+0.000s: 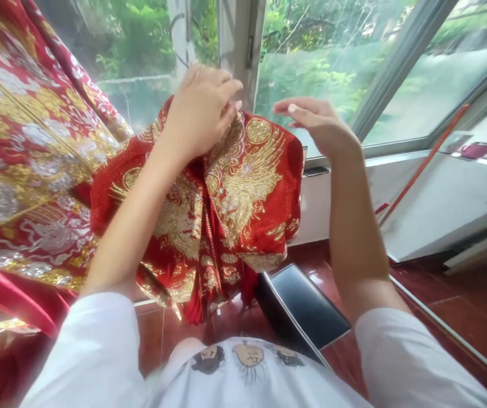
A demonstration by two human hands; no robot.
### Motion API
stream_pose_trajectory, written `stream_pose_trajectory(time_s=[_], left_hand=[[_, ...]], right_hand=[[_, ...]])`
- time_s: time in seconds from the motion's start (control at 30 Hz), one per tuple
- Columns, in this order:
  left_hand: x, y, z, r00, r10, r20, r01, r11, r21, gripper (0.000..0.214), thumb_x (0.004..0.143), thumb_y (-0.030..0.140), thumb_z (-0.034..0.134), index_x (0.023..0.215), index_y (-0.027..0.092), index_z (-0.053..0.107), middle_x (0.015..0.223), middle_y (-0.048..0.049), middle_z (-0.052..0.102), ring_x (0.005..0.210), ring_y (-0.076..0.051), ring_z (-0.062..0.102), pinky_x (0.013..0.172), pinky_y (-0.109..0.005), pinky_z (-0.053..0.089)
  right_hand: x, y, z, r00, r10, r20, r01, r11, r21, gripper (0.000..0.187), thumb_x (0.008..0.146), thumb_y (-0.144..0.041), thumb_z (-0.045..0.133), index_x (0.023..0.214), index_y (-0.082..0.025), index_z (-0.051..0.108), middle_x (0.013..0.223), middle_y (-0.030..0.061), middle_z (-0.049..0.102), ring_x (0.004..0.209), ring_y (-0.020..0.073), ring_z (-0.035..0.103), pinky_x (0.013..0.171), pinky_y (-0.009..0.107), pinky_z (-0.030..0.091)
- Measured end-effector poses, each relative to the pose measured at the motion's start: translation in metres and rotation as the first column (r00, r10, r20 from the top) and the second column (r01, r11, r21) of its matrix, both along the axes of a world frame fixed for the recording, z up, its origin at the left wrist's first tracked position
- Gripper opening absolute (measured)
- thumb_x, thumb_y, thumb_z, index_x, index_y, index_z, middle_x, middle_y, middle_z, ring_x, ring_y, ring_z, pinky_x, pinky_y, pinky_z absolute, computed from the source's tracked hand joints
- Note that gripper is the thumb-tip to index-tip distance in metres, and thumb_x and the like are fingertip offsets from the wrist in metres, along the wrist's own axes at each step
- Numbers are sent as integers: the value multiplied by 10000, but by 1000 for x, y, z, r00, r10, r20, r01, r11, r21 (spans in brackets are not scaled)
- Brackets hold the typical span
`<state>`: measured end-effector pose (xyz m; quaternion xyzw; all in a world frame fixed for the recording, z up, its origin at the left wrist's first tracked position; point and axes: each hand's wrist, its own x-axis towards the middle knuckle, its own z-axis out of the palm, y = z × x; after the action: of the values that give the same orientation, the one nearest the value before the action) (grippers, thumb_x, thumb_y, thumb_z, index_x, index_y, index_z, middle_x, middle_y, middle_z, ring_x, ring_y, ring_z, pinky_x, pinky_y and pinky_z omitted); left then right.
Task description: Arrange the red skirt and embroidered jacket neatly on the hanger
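Observation:
A red jacket [254, 187] with gold and silver embroidery hangs in front of me, its front edges meeting down the middle. At its collar is my left hand [207, 107], fingers curled over the neck; the exact grip is partly hidden. A thin curved metal hook [178, 39] shows just above that hand. My right hand [315, 122] is raised beside the jacket's right shoulder, apart from the cloth. Its fingers are stretched out toward the collar, and it holds nothing.
Another heavily embroidered red and gold garment [26, 141] hangs close on the left. Behind stand glass windows [311, 68]. A black box-like object [307, 306] sits on the red tiled floor [468, 323]. An orange pole [424, 164] leans at the right.

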<state>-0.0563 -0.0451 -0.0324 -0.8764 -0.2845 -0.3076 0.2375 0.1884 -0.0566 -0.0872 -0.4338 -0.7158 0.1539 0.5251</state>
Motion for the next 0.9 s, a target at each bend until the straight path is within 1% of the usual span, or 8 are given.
stream_pose_trajectory(time_s=[0.07,0.13,0.27,0.43,0.57,0.67,0.8,0.9], left_hand=[[5,13,6,998,44,-42,-45,999,-20,415,896,398,361,1149,235,646,1108,-92,667,1088,-309,572,1127,-563,203],[7,21,8,998,43,-44,-45,998,-45,343,882,424,414,1033,280,686,965,-57,695,949,-276,602,1122,-571,173],[-1,25,13,994,-98,-53,91,988,-123,254,835,389,568,971,230,711,893,-26,694,825,-181,561,1126,-543,164],[1,23,28,971,-57,-231,39,996,-81,273,836,375,615,947,164,748,754,-19,668,718,-167,564,1099,-472,284],[12,15,18,953,142,-267,-133,990,52,302,904,317,522,964,130,751,832,-81,695,918,-239,615,1116,-471,311],[2,-3,3,983,91,-160,-97,995,-26,253,878,304,546,1081,289,697,1061,-40,686,1156,-274,548,1142,-517,294],[-52,-32,-6,990,124,60,-121,992,-46,306,906,337,520,1195,320,620,1290,11,593,1310,-242,435,1200,-526,177],[-103,-39,-11,960,246,130,-234,967,-105,437,935,410,472,1306,194,552,1346,-61,564,1260,-247,489,1141,-481,298]], right_hand=[[12,13,7,971,240,-19,-236,932,-275,375,822,-498,580,964,-158,651,1036,92,667,952,190,612,860,333,515],[12,14,5,959,284,2,-257,872,-416,381,740,-511,658,873,-154,652,874,73,669,764,172,606,696,309,526],[-7,-2,-16,993,12,119,4,991,-137,300,686,-402,724,841,-153,660,798,43,644,714,167,587,667,308,520],[-26,-3,-47,952,-297,70,278,939,204,422,761,-378,675,1149,-217,630,1116,66,647,1053,239,588,949,385,489],[-15,10,-57,988,-151,33,142,971,193,465,740,-418,684,1152,-210,626,1129,75,638,1089,231,580,918,353,492],[1,16,-53,998,39,-44,-35,995,96,498,728,-542,666,1053,-165,662,1016,79,658,943,182,607,781,286,494],[10,9,-32,990,78,119,-74,997,-38,484,787,-604,582,795,-129,677,768,68,645,638,100,519,565,238,396],[-7,-2,-10,956,-45,291,28,998,61,380,835,-465,586,940,-124,717,940,99,680,762,133,577,660,259,436]])
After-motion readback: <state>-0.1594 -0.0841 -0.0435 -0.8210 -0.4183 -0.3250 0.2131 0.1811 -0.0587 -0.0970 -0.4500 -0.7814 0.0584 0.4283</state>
